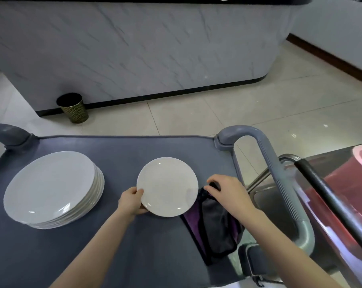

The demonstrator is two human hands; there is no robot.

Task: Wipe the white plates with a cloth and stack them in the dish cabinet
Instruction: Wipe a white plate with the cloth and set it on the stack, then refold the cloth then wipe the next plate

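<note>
Pinching plate (167,187) near rim, left grip (132,202); right grip (228,194) just beside plate, clutching cloth (217,225).

**One head-worn camera, looking forward and down**

A single wide-angle camera is riding on the person's head and is facing forward and steeply down over the grey worktop (122,150), which is filling the lower half of the frame. It is sitting close. Both forearms are entering from the bottom edge, the left hand (132,201) holding a white plate (167,186) and the right hand (228,194) gripping the dark cloth (215,225) at lower centre. The stack of plates (51,183) is lying at lower left, and the cart handle (279,173) is curving down the right side. Further off, the tiled floor (196,113) is crossing the middle band, and a marble-patterned counter front (134,48) is filling the top, its edges bowing with the lens.
</note>
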